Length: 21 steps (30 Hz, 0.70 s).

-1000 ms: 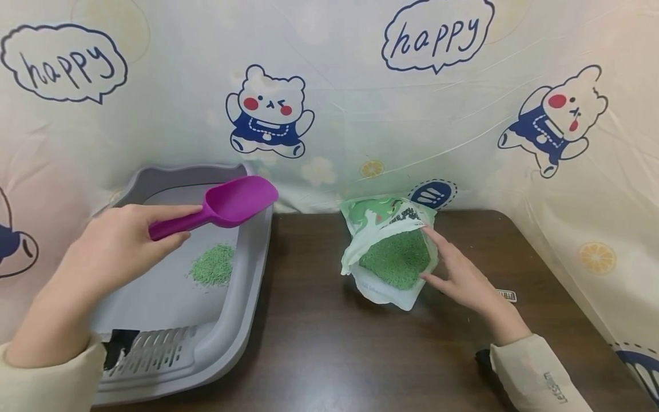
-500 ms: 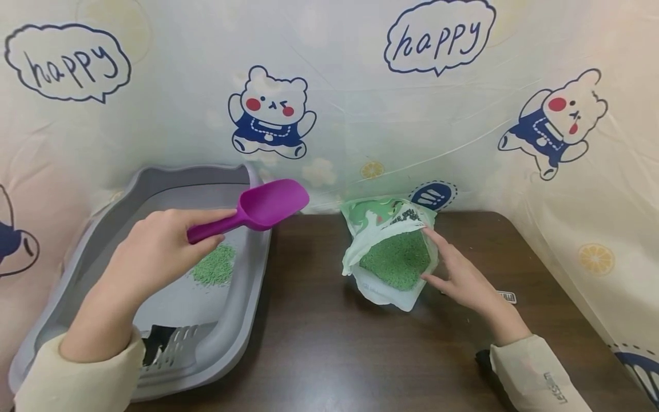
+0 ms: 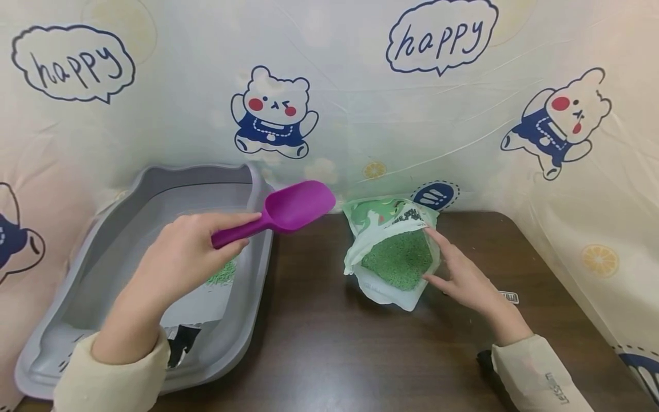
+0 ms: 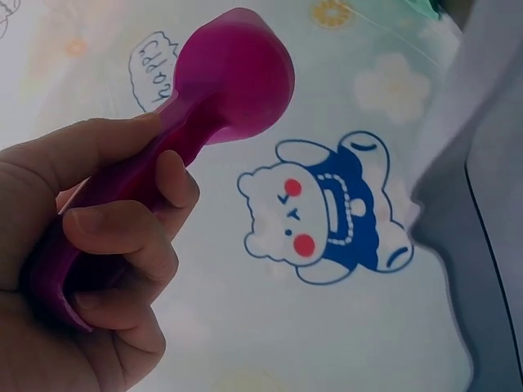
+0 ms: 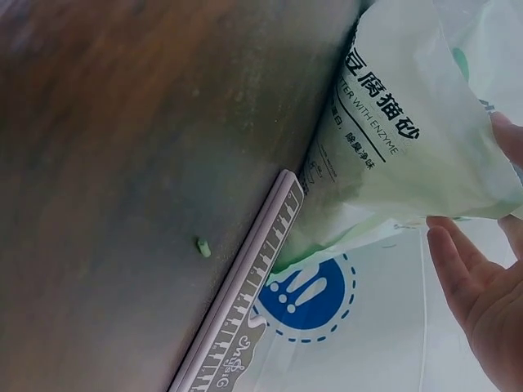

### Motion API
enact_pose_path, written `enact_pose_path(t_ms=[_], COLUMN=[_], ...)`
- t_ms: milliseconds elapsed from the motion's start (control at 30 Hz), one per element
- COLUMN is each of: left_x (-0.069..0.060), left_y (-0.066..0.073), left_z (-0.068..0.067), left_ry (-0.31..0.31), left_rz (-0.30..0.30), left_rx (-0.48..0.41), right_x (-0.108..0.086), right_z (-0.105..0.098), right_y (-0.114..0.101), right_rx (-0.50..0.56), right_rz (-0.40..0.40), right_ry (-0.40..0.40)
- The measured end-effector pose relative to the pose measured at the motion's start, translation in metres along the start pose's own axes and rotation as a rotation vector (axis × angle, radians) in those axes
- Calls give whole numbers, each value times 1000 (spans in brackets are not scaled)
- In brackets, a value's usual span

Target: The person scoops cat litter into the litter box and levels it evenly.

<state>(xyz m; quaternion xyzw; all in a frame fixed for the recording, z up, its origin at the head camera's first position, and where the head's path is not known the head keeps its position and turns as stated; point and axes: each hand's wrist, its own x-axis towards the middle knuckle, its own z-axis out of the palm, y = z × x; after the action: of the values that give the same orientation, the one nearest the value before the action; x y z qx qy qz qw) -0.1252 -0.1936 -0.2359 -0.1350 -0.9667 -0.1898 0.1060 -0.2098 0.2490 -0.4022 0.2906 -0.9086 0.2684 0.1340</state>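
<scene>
My left hand point(image 3: 177, 266) grips the handle of a purple scoop point(image 3: 301, 206), its fingers curled round it in the left wrist view. Nothing shows in the scoop's bowl, which is held in the air between the grey litter tray point(image 3: 259, 269) and an opened bag of cat litter point(image 3: 376, 289). Green pellets point(image 3: 399, 260) fill the bag's mouth, which faces me. My right hand point(image 3: 465, 280) touches the bag's right edge, thumb and fingers spread and fairly straight. A small pile of green pellets point(image 3: 223, 273) lies in the tray, partly hidden by my left hand.
A dark wooden table point(image 3: 329, 355) carries everything. Right of the bag lies a small flat piece with a piano-key print point(image 3: 509, 297), shown larger as a strip point(image 5: 245, 286) in the right wrist view. One loose pellet point(image 5: 203, 247) is beside it. A printed curtain point(image 3: 340, 114) stands behind.
My left hand has carried the scoop to the right, from over the tray toward the bag. The right hand and the bag have stayed in place.
</scene>
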Motion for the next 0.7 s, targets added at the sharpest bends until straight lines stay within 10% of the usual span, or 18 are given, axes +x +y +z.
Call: enact_pose_path(t_ms=[700], left_x=[2], left_y=[22], left_z=[22], left_ry=[-77], left_rz=[79], left_rx=[-120], right_x=[0], right_z=[0], right_y=[0], right_rx=[-12], right_rz=[-4], right_ry=[-7])
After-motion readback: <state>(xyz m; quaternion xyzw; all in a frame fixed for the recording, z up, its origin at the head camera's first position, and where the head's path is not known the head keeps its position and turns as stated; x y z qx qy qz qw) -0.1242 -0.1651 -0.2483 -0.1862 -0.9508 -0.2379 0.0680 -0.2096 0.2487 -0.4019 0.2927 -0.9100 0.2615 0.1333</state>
